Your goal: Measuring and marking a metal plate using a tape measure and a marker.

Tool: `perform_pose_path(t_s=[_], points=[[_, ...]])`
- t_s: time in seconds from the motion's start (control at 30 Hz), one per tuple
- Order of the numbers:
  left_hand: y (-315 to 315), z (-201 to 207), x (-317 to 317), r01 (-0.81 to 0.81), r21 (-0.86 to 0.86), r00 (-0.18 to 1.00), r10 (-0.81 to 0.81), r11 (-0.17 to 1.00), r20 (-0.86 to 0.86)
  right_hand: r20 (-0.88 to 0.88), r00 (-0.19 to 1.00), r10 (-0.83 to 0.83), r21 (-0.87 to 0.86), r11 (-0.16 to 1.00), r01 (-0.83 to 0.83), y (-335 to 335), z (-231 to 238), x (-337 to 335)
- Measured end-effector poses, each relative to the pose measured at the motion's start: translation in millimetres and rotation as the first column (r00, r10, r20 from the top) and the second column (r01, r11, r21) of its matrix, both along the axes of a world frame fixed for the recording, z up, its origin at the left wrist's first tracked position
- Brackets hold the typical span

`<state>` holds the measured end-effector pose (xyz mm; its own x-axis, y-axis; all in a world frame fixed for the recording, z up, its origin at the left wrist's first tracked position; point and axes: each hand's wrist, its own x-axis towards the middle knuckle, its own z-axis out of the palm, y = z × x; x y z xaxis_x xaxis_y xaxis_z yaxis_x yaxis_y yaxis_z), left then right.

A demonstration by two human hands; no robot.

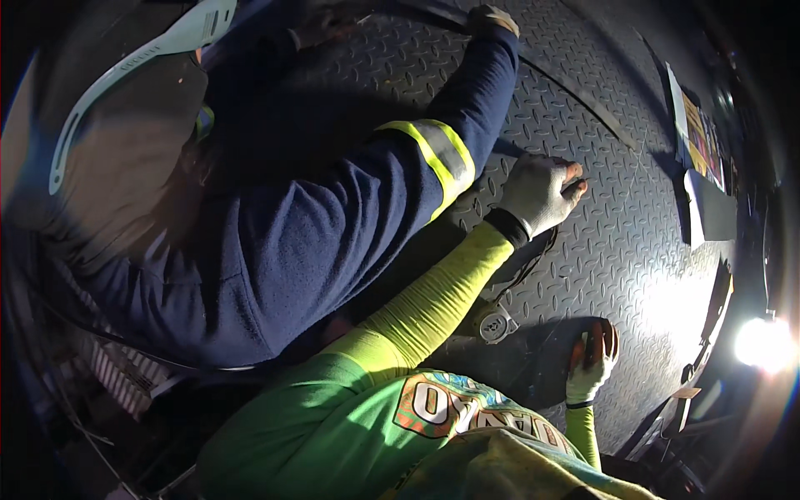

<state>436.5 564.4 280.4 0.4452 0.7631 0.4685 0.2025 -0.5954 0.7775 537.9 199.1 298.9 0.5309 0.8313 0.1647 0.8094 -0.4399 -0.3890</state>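
Note:
My left hand (pixel 542 193), in a white glove with bare fingertips, is over the dark diamond-patterned metal plate (pixel 575 275). Its fingers are curled together, and I cannot make out whether anything is in them. A dark cord (pixel 527 267) hangs below that wrist, near a small round metal-faced device (pixel 493 322). Lower right, my right hand (pixel 595 360) rests at the plate with its fingers stretched out and nothing visible in it. Beyond my left hand, a co-worker's gloved hand (pixel 493 18) is at the end of a long, flat dark strip (pixel 579 93).
The co-worker's navy sleeve (pixel 333 225) with a reflective band crosses close beside my left arm. A pale curved strap-like piece (pixel 125 67) hangs at upper left. Printed sheets (pixel 702 137) and a grey panel (pixel 708 208) lie along the right edge. A bright lamp (pixel 765 343) glares there.

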Motion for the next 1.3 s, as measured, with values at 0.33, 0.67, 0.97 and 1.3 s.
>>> perform_pose_path(t_s=[0.33, 0.67, 0.97, 1.3], points=[[2.9, -4.8, 1.3, 0.026, -0.018, 1.0, -0.026, 0.999, -0.009, -0.137, 0.972, -0.193, 0.133, 0.968, 0.211, 47.5, 16.9, 65.7], [3.7, -10.0, 0.6, 0.014, 0.028, 1.0, -0.014, 1.0, -0.015, 0.395, 0.915, 0.083, 0.174, 0.971, -0.163, 320.9, -56.1, 263.3], [4.5, -13.5, 1.3, -0.026, 0.069, 1.0, 0.026, 0.997, -0.006, -0.099, 0.961, 0.258, 0.346, 0.914, -0.21, 343.7, -81.3, 278.7], [5.0, -12.0, 0.2, -0.022, 0.069, 1.0, 0.022, 0.997, -0.002, -0.051, 0.986, 0.157, 0.317, 0.939, -0.133, 336.9, -72.5, 271.3]])
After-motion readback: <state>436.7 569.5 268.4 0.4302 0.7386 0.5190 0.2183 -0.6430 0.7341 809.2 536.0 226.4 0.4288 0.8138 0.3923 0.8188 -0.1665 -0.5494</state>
